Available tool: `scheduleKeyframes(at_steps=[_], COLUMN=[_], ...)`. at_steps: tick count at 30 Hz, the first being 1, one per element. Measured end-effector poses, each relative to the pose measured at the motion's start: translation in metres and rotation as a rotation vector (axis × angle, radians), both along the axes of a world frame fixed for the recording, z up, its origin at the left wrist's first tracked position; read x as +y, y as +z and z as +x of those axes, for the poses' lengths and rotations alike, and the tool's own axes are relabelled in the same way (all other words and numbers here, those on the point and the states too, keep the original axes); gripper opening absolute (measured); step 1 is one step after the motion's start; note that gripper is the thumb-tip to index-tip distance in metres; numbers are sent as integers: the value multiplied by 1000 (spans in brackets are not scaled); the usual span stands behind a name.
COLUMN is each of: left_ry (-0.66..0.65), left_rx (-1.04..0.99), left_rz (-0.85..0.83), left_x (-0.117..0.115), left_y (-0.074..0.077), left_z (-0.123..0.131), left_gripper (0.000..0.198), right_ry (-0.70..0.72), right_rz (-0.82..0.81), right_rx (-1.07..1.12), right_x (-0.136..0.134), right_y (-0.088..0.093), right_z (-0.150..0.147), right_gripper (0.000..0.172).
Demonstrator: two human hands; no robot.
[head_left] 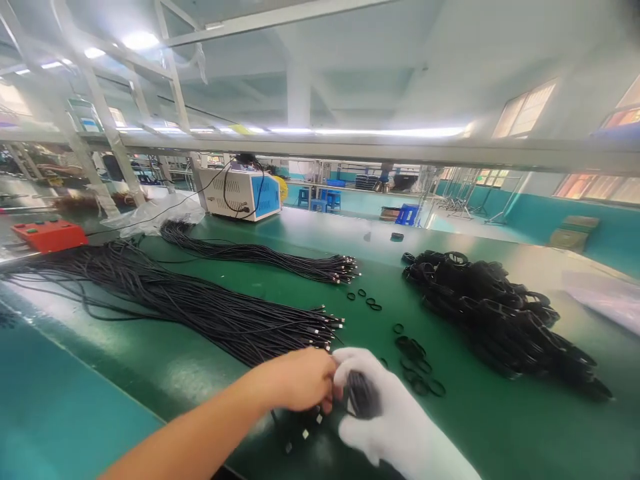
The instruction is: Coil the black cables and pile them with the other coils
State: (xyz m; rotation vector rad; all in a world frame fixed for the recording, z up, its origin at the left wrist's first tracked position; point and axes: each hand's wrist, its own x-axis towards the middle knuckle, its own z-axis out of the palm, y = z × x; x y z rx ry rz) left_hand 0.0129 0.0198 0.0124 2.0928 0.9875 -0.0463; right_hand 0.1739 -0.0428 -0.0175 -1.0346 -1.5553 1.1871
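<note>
My left hand point(300, 380), bare, is closed on a bunch of black cables point(300, 423) whose metal plug ends hang below it. My right hand point(385, 413), in a white glove, is wrapped round a black coiled part of that cable bunch point(359, 395), right against the left hand. Beside them, loose black rubber rings point(417, 367) lie scattered on the green table point(490, 427). A large bundle of straight black cables point(210, 313) stretches off to the left.
A second cable bundle point(270, 257) lies further back. A heap of coiled black cables point(500, 313) fills the right. A white and blue machine point(243, 193) stands at the back, a red box point(49, 235) at far left, and clear plastic bags point(150, 217) near it.
</note>
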Motion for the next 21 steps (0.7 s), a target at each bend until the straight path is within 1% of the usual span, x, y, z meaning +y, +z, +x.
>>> scheduleKeyframes(at_steps=[2, 3, 5, 7, 9, 12, 15, 18, 19, 20, 21], left_ry=[19, 54, 177, 318, 416, 491, 513, 500, 507, 518, 523], left_rx=[-6, -61, -284, -532, -678, -753, -804, -866, -887, -894, -877], left_rz=[-48, -104, -244, -348, -377, -398, -411, -413, -370, -285, -167], left_x=[-9, -13, -19, -23, -26, -28, -28, -27, -27, -28, -29], left_y=[-5, -5, 0, 9, 15, 17, 11, 8, 9, 12, 16], left_z=[-1, -3, -7, -10, -8, 3, 15, 19, 18, 17, 14], left_gripper=[21, 18, 13, 15, 15, 16, 17, 17, 15, 13, 13], right_ry=[242, 335, 452, 507, 523, 522, 518, 490, 473, 456, 444], right_rz=[-158, -228, -296, -294, -285, -291, -312, -305, -299, -300, -307], right_rx=[385, 536, 714, 758, 737, 711, 713, 721, 725, 729, 731], right_x=[-2, -3, -3, -2, -2, -2, -1, 0, 0, 1, 1], right_y=[-1, -2, -6, -8, -10, -14, -17, -17, -17, -16, -15], right_z=[8, 12, 16, 16, 14, 9, 8, 11, 13, 14, 15], right_gripper=[43, 48, 50, 51, 53, 55, 59, 60, 61, 62, 65])
